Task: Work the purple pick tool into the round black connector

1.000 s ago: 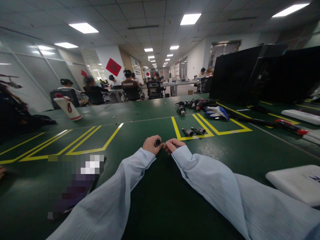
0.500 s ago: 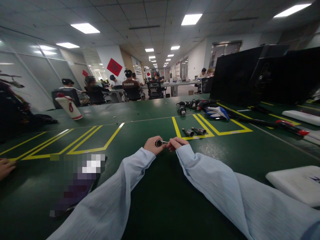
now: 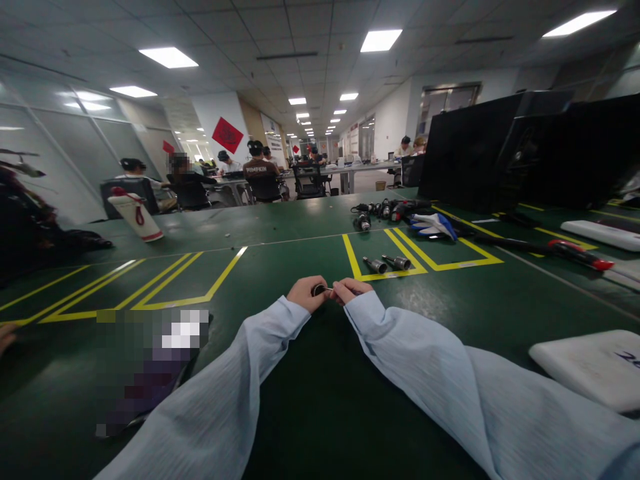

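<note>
My left hand (image 3: 303, 294) is closed around a metal socket (image 3: 319, 290), its dark round opening partly covered by the fingers. Between the fingertips of my right hand (image 3: 351, 290) is a thin metal rod (image 3: 329, 289). The rod's left end reaches the socket's opening; whether it goes inside cannot be made out. Just beyond my right hand, two more metal sockets with shanks, a left one (image 3: 375, 266) and a right one (image 3: 397, 262), lie on the green table (image 3: 295, 233) within yellow tape.
A purple pack (image 3: 160, 373), partly pixelated, lies left of my left sleeve. Farther out are a white cup (image 3: 137, 217), black tools (image 3: 385, 210), a blue-white glove (image 3: 434, 225) and a red-handled tool (image 3: 580, 253). A white block (image 3: 585, 367) sits at right. Another person's hand (image 3: 6, 337) shows at the left edge.
My right hand has moved slightly left toward my left hand, and less of the rod shows between them. The other person's hand at the left edge has drawn farther out of view.
</note>
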A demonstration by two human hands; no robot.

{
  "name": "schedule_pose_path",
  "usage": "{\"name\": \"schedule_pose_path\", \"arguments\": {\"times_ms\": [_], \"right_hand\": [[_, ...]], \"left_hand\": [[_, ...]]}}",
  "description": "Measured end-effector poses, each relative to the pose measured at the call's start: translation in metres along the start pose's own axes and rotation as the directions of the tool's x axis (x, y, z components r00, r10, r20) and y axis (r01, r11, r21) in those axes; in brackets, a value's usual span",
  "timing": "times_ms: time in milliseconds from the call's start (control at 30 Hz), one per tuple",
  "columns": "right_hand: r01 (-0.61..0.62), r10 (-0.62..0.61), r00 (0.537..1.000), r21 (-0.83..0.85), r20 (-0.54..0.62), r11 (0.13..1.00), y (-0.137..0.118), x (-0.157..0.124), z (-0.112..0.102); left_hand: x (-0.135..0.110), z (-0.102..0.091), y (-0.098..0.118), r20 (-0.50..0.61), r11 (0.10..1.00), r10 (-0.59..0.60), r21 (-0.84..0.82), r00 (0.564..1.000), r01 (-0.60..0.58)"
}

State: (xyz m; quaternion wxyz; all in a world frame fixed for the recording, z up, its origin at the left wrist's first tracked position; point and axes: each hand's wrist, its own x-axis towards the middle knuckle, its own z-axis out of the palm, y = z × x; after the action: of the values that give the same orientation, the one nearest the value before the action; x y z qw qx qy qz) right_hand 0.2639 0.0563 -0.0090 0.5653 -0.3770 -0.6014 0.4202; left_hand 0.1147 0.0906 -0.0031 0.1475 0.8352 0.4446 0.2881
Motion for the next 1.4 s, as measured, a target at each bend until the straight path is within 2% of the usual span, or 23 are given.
{"name": "schedule_pose_path", "arguments": {"times_ms": [333, 600, 767, 867, 933, 1233, 1400], "right_hand": [[-0.007, 0.006, 1.0, 0.028, 0.019, 1.0, -0.008, -0.001, -0.007], [0.038, -0.04, 0.999, -0.083, -0.031, 0.996, -0.003, 0.0, -0.001], [-0.117, 0.112, 0.992, 0.097, 0.052, 0.988, -0.002, 0.004, -0.007], [-0.264, 0.245, 0.964, 0.253, 0.107, 0.931, 0.002, 0.008, -0.011], [-0.316, 0.292, 0.948, 0.307, 0.122, 0.898, 0.005, 0.011, -0.012], [-0.277, 0.25, 0.96, 0.294, 0.128, 0.915, 0.005, 0.009, -0.01], [-0.381, 0.318, 0.922, 0.371, 0.221, 0.847, 0.005, 0.011, -0.011]], "left_hand": [[-0.002, 0.0, 0.001, 0.015, 0.998, 0.027, 0.056, 1.0, -0.028], [-0.002, 0.003, 0.001, 0.049, 0.996, 0.031, 0.087, 0.998, -0.035], [-0.002, 0.002, 0.004, 0.032, 0.998, 0.038, 0.05, 0.999, -0.04], [-0.003, 0.0, 0.005, 0.009, 0.999, 0.03, 0.04, 1.0, -0.03], [-0.002, -0.001, 0.006, -0.005, 0.999, 0.023, 0.03, 1.0, -0.023], [-0.003, 0.0, 0.007, -0.018, 1.0, 0.026, -0.008, 1.0, -0.026], [-0.003, -0.001, 0.007, -0.037, 0.999, 0.015, -0.034, 0.999, -0.017]]}}
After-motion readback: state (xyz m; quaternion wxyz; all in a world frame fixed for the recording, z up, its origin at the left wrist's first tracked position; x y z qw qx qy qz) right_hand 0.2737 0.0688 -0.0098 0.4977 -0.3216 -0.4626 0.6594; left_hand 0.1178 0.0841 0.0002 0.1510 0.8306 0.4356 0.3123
